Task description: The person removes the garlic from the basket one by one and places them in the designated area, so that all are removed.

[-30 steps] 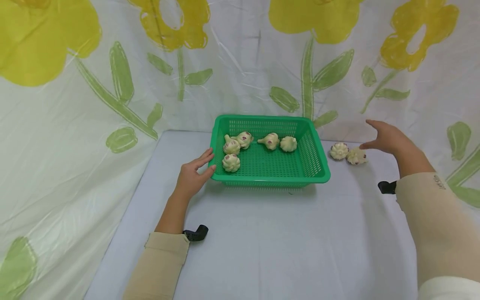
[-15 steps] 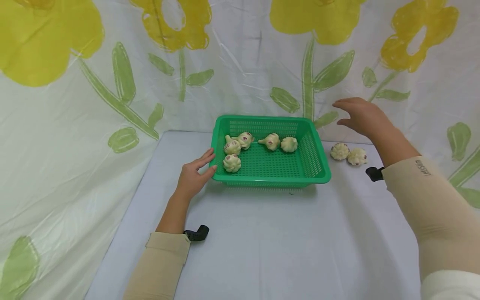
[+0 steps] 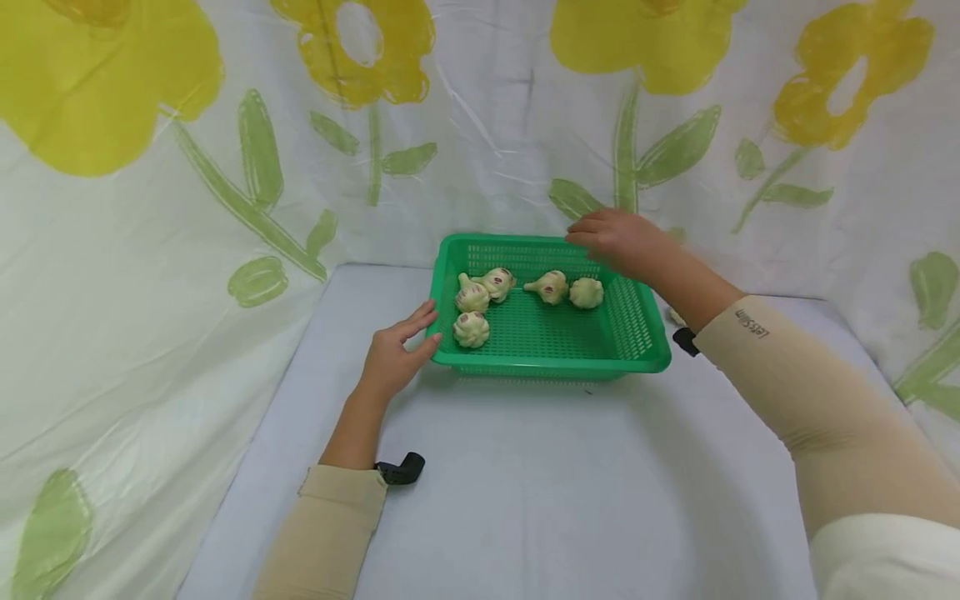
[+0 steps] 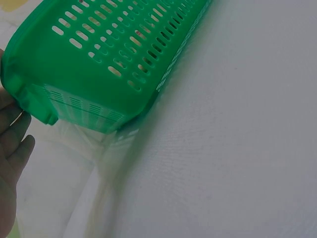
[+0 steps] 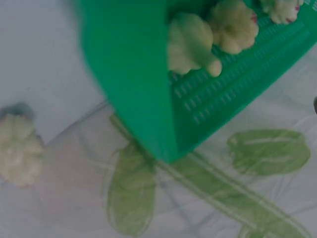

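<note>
A green plastic basket holds several garlic bulbs, three grouped at its left and two, including a pale bulb, towards the back right. My left hand rests its fingers against the basket's left rim; in the left wrist view the fingers lie extended along the rim's outer edge. My right hand hovers over the back right rim with fingers stretched to the left and nothing seen in them. From the right wrist, the bulbs inside show past the basket's wall.
A garlic bulb on the white table right of the basket is mostly hidden by my right forearm; a bulb outside the basket also shows in the right wrist view. A flower-printed curtain hangs right behind the basket.
My right hand has moved left from above the two loose bulbs to over the basket's back right rim. The left hand stays at the basket, and the bulbs inside keep their places.
</note>
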A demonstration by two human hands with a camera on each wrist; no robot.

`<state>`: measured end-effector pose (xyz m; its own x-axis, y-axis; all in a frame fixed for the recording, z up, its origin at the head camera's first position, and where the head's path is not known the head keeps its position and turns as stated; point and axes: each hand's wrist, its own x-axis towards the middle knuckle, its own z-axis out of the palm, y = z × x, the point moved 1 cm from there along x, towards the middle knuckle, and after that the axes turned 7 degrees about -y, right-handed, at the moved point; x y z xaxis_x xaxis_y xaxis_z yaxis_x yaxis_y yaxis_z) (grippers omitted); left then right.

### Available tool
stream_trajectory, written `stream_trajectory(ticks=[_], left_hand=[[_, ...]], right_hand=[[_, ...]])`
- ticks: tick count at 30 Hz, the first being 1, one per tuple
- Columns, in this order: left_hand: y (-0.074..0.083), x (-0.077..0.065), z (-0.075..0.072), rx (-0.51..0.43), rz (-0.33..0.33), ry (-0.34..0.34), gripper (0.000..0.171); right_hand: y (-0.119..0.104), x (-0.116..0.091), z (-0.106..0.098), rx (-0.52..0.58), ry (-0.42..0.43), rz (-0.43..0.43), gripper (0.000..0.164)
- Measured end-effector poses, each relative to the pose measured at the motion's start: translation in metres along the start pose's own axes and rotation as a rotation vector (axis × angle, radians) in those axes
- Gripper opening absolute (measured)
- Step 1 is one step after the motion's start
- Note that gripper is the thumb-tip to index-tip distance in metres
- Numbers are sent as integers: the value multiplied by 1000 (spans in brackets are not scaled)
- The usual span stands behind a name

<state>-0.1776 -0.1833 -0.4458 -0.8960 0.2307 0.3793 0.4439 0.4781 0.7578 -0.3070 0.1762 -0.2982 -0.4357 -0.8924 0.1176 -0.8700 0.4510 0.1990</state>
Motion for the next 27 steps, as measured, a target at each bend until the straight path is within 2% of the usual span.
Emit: stream_trajectory(ticks=[3,7,9,11,16,18,22,27], left_hand=[[-1,0,0,3,6,1,43],[-1,0,0,0,11,2,43],[-1,0,0,1,8,0,43],[-2,0,-1,3,4,-3,44],[-2,0,-2,10,8,1,43],[-2,0,-3,11,16,8,43],[-3,0,-2,0,13,7,42],[-3,0,-2,-10,8,-3,43]], right_hand=[[-11,19,8,-2,-64,-26,41],[-25,41,19,-80,-70,-121,36],[-31,50,24,-81,-84,-141,35],[-39,59,28,-19,-149,-122,38],[-55,83,38,224,-405,-11,46],[-60,91,40,285,-472,8,48],[-67,106,45,358,-526,5,49],[-70,117,51,452,-536,-16,46]])
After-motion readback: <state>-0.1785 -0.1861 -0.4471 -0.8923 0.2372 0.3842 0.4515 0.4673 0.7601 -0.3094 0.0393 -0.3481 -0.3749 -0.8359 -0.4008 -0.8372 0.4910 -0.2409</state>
